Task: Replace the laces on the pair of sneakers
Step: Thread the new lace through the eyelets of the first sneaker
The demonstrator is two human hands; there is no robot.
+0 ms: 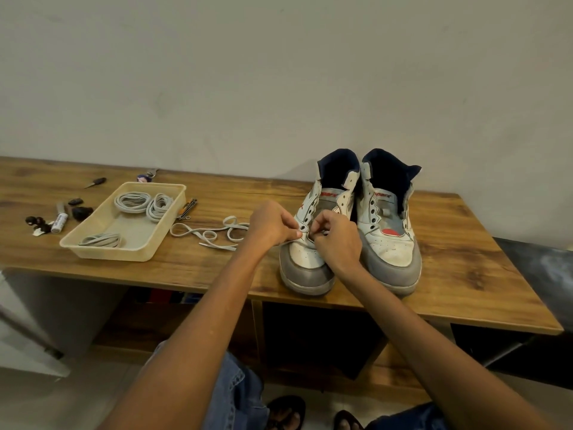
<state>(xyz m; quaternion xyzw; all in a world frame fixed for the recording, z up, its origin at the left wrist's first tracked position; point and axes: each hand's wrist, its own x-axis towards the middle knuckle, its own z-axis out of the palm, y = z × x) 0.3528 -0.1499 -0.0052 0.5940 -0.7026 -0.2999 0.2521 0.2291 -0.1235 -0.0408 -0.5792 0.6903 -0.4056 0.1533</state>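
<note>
Two white, grey and navy high-top sneakers stand side by side on the wooden table, toes toward me and without laces across their eyelets. My left hand and my right hand meet at the lowest eyelets of the left sneaker. Both pinch a grey lace there; its loose length trails left across the table in loops. The right sneaker stands untouched beside my right hand.
A cream plastic tray at the left holds three coiled grey laces. Small tools, a white tube and dark bits lie around it. The wall runs right behind the sneakers. Open shelves sit under the table.
</note>
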